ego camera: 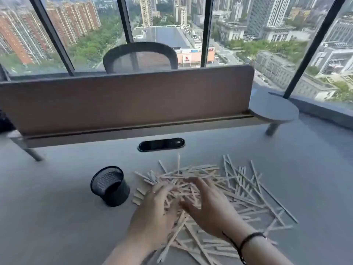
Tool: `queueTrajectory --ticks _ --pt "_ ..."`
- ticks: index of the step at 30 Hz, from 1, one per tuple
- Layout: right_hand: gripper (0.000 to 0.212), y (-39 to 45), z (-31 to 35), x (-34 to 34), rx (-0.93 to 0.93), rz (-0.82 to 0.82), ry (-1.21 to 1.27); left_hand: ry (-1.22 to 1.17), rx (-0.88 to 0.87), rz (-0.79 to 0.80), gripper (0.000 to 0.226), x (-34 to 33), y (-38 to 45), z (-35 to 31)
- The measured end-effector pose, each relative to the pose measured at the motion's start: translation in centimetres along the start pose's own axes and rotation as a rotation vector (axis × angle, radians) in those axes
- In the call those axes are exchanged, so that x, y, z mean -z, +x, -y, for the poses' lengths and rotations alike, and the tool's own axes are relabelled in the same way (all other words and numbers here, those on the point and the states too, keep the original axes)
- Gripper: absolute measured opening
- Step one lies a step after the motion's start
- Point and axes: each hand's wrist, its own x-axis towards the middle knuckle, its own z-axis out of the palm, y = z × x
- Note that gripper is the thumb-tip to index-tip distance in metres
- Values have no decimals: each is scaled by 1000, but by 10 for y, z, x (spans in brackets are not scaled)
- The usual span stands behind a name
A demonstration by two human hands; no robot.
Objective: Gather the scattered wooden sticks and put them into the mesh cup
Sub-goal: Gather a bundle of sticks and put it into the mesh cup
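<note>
Grey desk [57, 217], brown partition [124, 100], mesh chair [140, 58], city windows [238, 25].

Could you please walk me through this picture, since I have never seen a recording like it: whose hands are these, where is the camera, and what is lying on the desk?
There is no machine here. A person wears a wide-angle camera on the head, so this one picture looks forward and down at their own two bare hands. The left hand and the right hand are spread over a loose pile of thin wooden sticks scattered across a grey desk. Both hands look open, touching the sticks; the blur hides whether any stick is actually gripped. A dark band sits on the right wrist. Left of the pile stands a black mesh cup, upright, and no sticks show in it. Behind are a brown divider panel, a chair back and windows over a city.
</note>
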Motion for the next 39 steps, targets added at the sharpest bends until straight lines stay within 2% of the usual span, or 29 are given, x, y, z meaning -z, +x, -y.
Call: queueTrajectory --ticks 3,6,8,11,15,19,24,27,30,35,39 --pt "71 -10 -39 -46 42 -3 -201 162 -24 62 54 -40 -22 34" --pt "79 -24 -68 -83 79 -63 -243 256 -131 25 52 -70 -43 61" --pt "75 -31 -80 -98 146 -171 -306 350 -185 -57 54 -79 -53 68" --pt "69 -37 -85 -108 202 -265 -294 312 -201 -150 57 -85 -60 74" --pt "71 -45 -86 -112 245 -278 -349 362 -219 -85 72 -82 -65 79" --pt "61 -60 -83 -114 216 -300 -341 360 -201 -79 64 -77 -85 77" --pt "52 -63 -83 -113 229 -326 -327 348 -215 -53 92 -76 -89 76" --pt "48 -59 -86 -112 253 -333 -325 344 -240 -35 98 -76 -89 76" --pt "44 -46 -89 -111 290 -309 -328 311 -252 -54 95 -80 -80 78" --pt "40 -20 -86 -103 344 -277 -274 261 -284 -60 71 -83 -55 82" --pt "44 -15 -89 -99 340 -257 -173 241 -294 -10 69 -81 -49 87"
